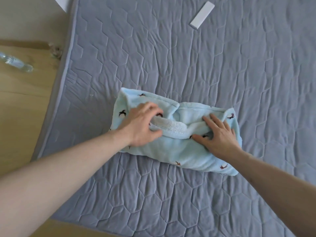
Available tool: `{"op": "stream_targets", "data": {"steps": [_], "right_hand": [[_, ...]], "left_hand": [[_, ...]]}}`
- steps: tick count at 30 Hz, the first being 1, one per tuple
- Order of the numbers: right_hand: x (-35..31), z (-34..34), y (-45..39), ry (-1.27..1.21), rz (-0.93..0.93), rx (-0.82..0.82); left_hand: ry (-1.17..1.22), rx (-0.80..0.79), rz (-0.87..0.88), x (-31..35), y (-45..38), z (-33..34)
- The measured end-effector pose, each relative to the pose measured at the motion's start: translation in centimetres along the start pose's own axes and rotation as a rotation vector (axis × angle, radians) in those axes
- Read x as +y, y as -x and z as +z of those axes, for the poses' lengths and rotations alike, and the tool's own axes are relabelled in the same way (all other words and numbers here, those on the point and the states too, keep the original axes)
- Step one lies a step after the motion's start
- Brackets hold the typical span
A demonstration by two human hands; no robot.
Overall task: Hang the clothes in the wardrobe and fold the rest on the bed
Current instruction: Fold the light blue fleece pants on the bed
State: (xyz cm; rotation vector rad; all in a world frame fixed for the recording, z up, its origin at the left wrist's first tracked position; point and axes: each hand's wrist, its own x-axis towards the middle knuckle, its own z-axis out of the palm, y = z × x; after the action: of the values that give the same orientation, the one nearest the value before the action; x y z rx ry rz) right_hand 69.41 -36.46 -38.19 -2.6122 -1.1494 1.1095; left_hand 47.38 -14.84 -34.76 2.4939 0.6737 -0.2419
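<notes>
We are folding the fleece on the bed: left hand curls round a fold, right hand presses flat, fingers spread. Next, probably one more fold over.

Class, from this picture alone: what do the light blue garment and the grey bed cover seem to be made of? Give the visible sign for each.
Light blue garment: probably plush fleece; its surface looks fuzzy and matte, with thick soft folds. Grey bed cover: likely padded quilted fabric; stitched hexagon lines and puckered wrinkles show.

We count one folded fleece garment, two hands, one white remote, one plastic bottle.
</notes>
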Motion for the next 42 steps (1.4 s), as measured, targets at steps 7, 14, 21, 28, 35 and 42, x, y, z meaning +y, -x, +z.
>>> {"op": "stream_targets", "data": {"steps": [7, 14, 21, 28, 35, 42], "right_hand": [[1.7, -0.4, -0.5, -0.087, -0.150, 0.285], [0.0, -5.4, -3.6, -0.206, -0.035, 0.322], [-1.3, -5.9, -8.5, -0.258, 0.267, 0.359], [-1.6, -1.8, -2.9, -0.128, -0.159, 0.467], [2.1, 1.5, -1.3, -0.077, -0.036, 0.298], [1.8, -1.1, -3.3, -0.220, 0.051, 0.709]], "left_hand": [[-0.058, 0.038, 0.115, -2.1, 0.6, 1.0], [0.236, -0.034, -0.355, -2.5, -5.5, -3.6], [0.026, 0.143, -0.557, -4.4, -10.1, -3.5], [0.240, 0.086, -0.757, -6.9, -5.4, -1.6], [0.428, 0.111, -0.511, -7.0, 0.7, 0.7], [0.225, 0.366, -0.482, -7.8, -0.5, -0.6]]}}
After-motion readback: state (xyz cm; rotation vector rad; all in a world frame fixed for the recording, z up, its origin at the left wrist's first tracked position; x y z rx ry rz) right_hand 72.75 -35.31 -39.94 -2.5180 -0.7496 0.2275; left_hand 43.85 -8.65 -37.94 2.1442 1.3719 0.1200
